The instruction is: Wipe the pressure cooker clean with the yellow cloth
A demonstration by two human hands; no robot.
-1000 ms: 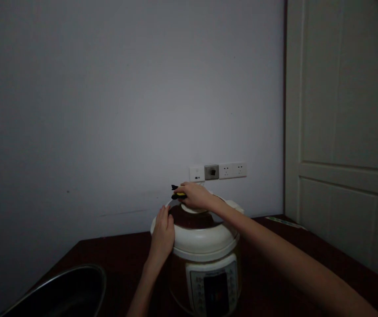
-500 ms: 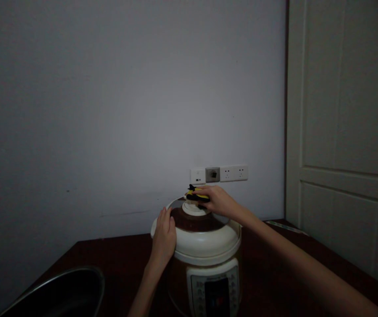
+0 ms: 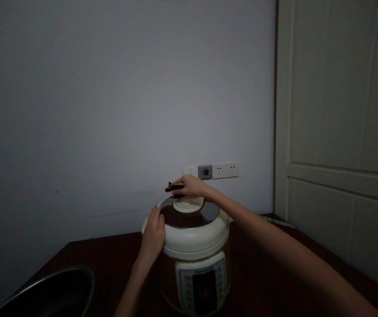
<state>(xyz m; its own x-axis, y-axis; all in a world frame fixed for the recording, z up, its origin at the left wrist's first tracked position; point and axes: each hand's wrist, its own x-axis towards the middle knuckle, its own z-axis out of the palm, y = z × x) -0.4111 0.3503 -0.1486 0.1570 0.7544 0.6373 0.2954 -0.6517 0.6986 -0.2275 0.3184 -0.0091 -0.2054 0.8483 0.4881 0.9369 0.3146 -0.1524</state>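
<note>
An electric pressure cooker (image 3: 193, 241) with a white-rimmed, dark-topped lid stands in the middle. My left hand (image 3: 153, 234) rests on the left side of the lid, its fingers extended along the rim. Above the far side of the raised white lid handle (image 3: 188, 204), my right hand (image 3: 190, 186) is closed around a small black-and-yellow tool (image 3: 174, 187). Most of that tool is hidden by my fingers, and its kind cannot be made out. The cooker's front carries a button panel (image 3: 203, 286) with a dark display.
The cooker stands on a dark red-brown table (image 3: 116, 246). A dark bowl-like vessel with a shiny rim (image 3: 88, 272) is at the lower left. Wall sockets (image 3: 225, 170) sit behind the cooker, and a pale panelled door (image 3: 334, 110) is at the right. The light is dim.
My right hand has moved left and slightly back over the lid with the black-and-yellow tool. My left hand keeps its place on the rim. The whole view has shifted a little.
</note>
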